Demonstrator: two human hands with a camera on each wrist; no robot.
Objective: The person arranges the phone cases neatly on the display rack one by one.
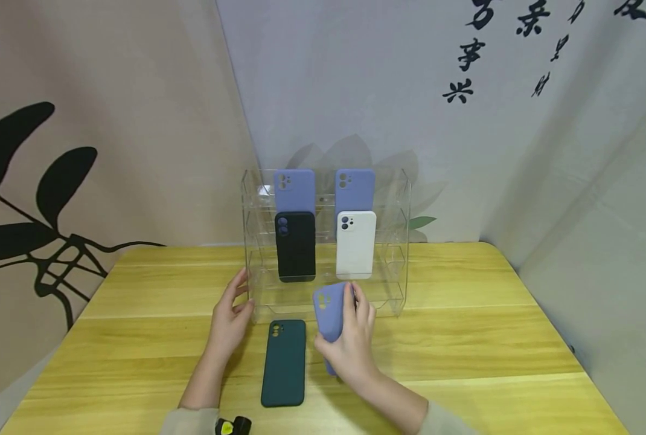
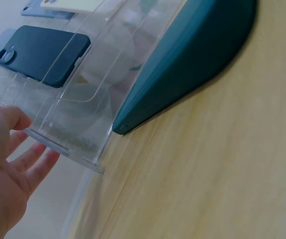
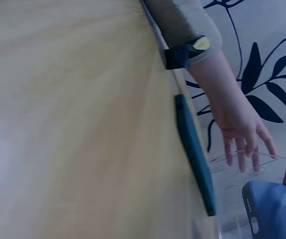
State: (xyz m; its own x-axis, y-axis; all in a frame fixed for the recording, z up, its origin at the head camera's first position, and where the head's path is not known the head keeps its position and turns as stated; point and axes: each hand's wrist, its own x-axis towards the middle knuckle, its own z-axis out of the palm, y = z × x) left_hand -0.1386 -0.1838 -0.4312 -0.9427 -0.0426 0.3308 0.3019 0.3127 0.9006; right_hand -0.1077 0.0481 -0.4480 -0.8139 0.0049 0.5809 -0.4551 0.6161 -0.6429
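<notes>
In the head view my right hand [image 1: 350, 341] pinches a lavender phone case [image 1: 331, 311] between thumb and fingers. The case is tilted in front of a clear acrylic tiered rack [image 1: 323, 302]; that hand covers part of it. My left hand [image 1: 230, 323] rests at the rack's left side, its fingers extended and touching the clear side panel. On the table between the two hands lies a dark green phone case [image 1: 283, 362]. On the rack stand a black case [image 1: 296, 248], a white case [image 1: 355, 244], and two lavender cases behind, one at left [image 1: 294, 188] and one at right [image 1: 355, 187].
The rack stands toward the back of the wooden table [image 1: 464, 338]. Behind it hangs a pale cloth [image 1: 437, 151] with printed leaves and characters. A dark wrist strap [image 1: 235, 426] shows at the left sleeve.
</notes>
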